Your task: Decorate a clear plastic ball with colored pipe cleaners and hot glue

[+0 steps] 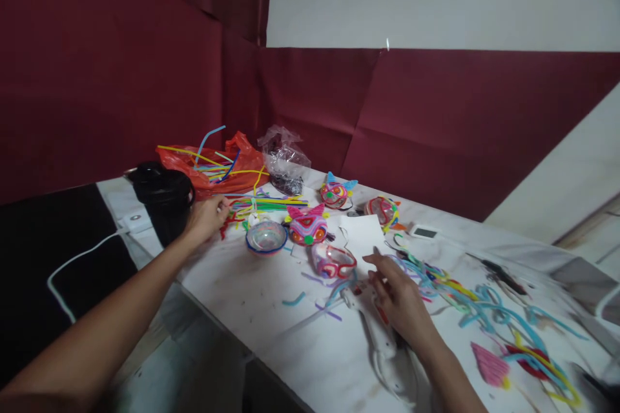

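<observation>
My left hand [208,216] is at the left side of the table, its fingers curled together by a bundle of colourful pipe cleaners [271,204]. Red pieces lie right beside its fingertips; what the fingers pinch, if anything, is too small to make out. My right hand [400,297] hovers with fingers apart over a white glue gun [371,319] and holds nothing. Between the hands stand a clear bowl with a blue rim [266,237], a pink cat-like pipe-cleaner mask [309,224] and a clear piece edged in red and pink [334,261].
Behind are a red plastic bag [237,161] of pipe cleaners, a clear bag [285,158] and two more decorated pieces. A black round object [165,187] stands far left. Loose pipe cleaners [489,310], pliers-like tool [501,274] and a small display device [423,231] lie right.
</observation>
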A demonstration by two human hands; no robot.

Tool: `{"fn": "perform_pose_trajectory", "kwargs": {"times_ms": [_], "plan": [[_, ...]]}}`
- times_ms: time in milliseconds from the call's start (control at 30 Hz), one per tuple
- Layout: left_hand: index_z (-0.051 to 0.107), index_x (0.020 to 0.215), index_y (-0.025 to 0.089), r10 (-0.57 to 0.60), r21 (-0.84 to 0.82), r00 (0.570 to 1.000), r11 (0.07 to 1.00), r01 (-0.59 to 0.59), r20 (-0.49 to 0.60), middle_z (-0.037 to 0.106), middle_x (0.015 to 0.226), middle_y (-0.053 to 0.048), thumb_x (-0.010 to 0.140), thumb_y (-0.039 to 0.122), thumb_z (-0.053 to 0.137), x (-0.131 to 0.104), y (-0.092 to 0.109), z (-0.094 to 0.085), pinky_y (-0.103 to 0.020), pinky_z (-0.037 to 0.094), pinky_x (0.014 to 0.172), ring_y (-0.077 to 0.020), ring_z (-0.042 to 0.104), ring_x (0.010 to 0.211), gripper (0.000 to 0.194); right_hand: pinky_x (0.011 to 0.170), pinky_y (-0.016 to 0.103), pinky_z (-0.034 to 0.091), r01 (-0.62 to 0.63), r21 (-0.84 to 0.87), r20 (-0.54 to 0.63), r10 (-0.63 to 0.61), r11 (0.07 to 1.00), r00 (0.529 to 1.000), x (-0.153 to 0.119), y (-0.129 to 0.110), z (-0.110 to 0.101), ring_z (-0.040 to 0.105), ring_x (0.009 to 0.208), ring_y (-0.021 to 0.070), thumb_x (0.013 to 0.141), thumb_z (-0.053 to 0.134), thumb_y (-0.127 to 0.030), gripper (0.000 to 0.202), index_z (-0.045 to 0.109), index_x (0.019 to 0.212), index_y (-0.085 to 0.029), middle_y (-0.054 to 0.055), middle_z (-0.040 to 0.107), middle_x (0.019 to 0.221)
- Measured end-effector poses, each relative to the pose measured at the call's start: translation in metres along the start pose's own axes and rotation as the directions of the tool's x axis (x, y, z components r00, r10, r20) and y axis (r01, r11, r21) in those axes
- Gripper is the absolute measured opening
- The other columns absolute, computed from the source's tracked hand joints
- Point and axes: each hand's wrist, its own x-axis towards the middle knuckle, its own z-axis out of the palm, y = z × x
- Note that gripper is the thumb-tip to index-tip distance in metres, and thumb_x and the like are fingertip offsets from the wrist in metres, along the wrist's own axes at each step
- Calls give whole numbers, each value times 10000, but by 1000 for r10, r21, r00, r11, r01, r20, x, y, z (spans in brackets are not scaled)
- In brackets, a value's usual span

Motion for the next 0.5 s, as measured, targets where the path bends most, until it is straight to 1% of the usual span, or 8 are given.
{"fn": "perform_pose_trajectory", "kwargs": {"times_ms": [100,167,233,300,367,400,467,500], "plan": [[649,957,207,66,-32,996,997,-68,-52,757,893,-40,870,364,481,-10,26,-21,-266,453,690,-191,666,765,246,697,378,576,-35,82,-126,45,996,991,6,-23,-7,711,867,257,935,499,-334,221,668,1059,-262,84,700,1068],[659,927,221,171,-105,981,978,-180,-88,747,830,-22,859,402,485,-22,48,-31,-267,472,698,-183,659,729,260,656,335,559,-28,190,-140,55,981,989,11,-50,-10,710,811,233,928,548,-374,212,688,1031,-251,71,708,1010],[662,837,230,298,-172,945,932,-318,-131,731,762,-18,839,420,507,-36,72,-37,-276,489,709,-187,658,710,246,635,302,540,-58,290,-90,87,955,992,16,-81,-9,696,754,203,932,566,-394,232,698,1051,-246,64,722,1009],[663,794,239,423,-223,899,871,-438,-115,739,752,-11,849,411,519,-51,95,-38,-284,500,739,-191,676,734,232,648,284,521,-63,345,-10,71,936,997,23,-109,-3,680,729,182,925,585,-381,272,690,1125,-230,68,734,1034],[669,781,247,526,-289,844,796,-532,-103,757,776,-10,865,390,514,-65,114,-36,-288,509,748,-194,695,767,227,652,270,499,-64,363,37,54,929,998,29,-128,6,658,723,170,904,621,-369,318,681,1179,-222,67,735,1064],[670,780,248,566,-331,820,759,-560,-88,758,774,-10,870,391,517,-70,121,-34,-285,515,734,-194,700,764,227,643,263,487,-71,373,48,57,925,997,31,-134,10,643,707,167,901,627,-361,310,686,1171,-223,58,739,1021],[668,777,255,612,-405,788,706,-581,-66,755,766,-5,876,396,521,-79,129,-28,-285,526,717,-193,705,750,226,625,247,457,-72,382,84,43,921,996,32,-138,17,607,645,155,931,570,-301,182,725,980,-218,27,721,831],[666,772,262,623,-434,780,689,-581,-56,751,763,1,878,402,523,-81,131,-24,-287,530,715,-192,705,737,226,622,238,441,-72,372,90,41,925,995,30,-137,19,590,621,147,942,538,-263,194,721,890,-221,9,693,744]]}}
